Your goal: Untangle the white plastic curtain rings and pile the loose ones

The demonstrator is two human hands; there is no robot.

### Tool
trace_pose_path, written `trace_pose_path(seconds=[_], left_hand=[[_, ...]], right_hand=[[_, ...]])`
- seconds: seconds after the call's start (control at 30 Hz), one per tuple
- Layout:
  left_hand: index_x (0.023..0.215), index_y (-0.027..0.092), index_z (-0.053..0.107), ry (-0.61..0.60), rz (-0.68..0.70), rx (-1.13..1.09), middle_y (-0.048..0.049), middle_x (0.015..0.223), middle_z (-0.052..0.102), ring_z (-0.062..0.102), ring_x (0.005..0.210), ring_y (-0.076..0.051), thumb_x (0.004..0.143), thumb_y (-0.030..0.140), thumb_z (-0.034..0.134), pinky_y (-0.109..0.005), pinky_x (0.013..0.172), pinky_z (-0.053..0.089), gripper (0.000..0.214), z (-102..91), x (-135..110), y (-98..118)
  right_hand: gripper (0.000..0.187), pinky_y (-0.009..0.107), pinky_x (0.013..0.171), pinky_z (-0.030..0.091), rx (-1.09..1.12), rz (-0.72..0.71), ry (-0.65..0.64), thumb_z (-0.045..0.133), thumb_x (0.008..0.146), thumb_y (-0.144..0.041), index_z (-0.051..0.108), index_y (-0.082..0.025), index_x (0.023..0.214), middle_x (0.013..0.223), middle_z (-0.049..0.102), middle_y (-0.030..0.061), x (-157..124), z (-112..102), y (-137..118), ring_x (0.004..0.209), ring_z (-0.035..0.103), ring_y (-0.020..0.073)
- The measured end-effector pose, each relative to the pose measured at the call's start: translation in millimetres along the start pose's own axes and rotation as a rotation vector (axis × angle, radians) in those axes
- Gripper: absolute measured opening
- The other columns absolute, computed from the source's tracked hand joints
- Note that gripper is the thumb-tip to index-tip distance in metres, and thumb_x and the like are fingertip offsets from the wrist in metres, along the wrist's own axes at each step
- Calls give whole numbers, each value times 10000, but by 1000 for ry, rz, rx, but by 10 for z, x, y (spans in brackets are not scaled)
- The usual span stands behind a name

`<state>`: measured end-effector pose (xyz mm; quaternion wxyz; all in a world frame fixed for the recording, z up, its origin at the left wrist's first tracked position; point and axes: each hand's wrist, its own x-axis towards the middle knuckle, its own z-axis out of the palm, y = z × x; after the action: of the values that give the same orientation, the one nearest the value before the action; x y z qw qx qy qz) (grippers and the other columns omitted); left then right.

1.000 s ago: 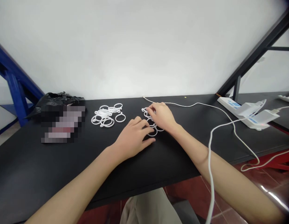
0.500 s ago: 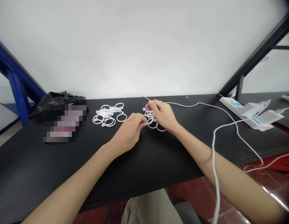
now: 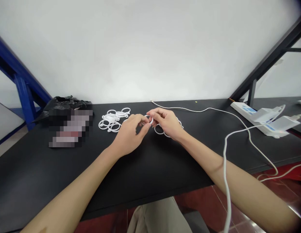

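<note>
Between my two hands a white ring (image 3: 151,121) is held up just over the black table (image 3: 150,168). My left hand (image 3: 132,132) pinches its left side with thumb and fingers. From the other side my right hand (image 3: 165,121) grips the same ring with its fingertips. Under and behind the right hand lie several more white rings (image 3: 159,129), partly hidden by it. To the left of my left hand is a loose pile of white rings (image 3: 110,121) with small eyelets, and the hand covers its right edge.
A crumpled black plastic bag (image 3: 65,103) lies at the back left, beside a blurred-out item (image 3: 70,129). A white power strip (image 3: 259,119) with plugged-in adapters stands at the right. A white cable (image 3: 227,168) crosses in front of my right forearm. A white wall (image 3: 150,51) rises behind.
A ring now shows between both hands, above the right-hand group. My left hand has turned and opened its thumb outward around it; my right hand has shifted slightly down.
</note>
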<state>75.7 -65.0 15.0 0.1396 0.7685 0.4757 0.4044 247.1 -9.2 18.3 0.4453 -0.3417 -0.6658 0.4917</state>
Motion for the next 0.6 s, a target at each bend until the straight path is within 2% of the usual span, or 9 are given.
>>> trace_pose_path(seconds=[0.1, 0.2, 0.6], left_hand=[[907, 211, 597, -35, 93, 81, -16, 865, 629, 530, 818, -179, 949, 292, 506, -313, 735, 435, 129, 39, -11, -50], [869, 209, 590, -53, 128, 116, -17, 833, 618, 504, 813, -185, 967, 277, 475, -324, 752, 437, 166, 55, -16, -84], [851, 213, 572, -78, 129, 135, -20, 827, 626, 488, 808, -190, 963, 279, 468, -344, 762, 447, 166, 51, -22, -73]], right_hand=[[224, 230, 631, 526, -52, -10, 9, 650, 860, -398, 688, -177, 868, 700, 663, -17, -11, 13, -11, 602, 602, 88], [203, 229, 638, 521, -102, -34, 11, 638, 866, -374, 689, -177, 865, 694, 659, -16, -17, 21, -10, 615, 607, 92], [173, 236, 612, 499, -164, -25, 32, 622, 867, -338, 677, -176, 841, 672, 643, -16, -34, 33, -12, 597, 592, 97]])
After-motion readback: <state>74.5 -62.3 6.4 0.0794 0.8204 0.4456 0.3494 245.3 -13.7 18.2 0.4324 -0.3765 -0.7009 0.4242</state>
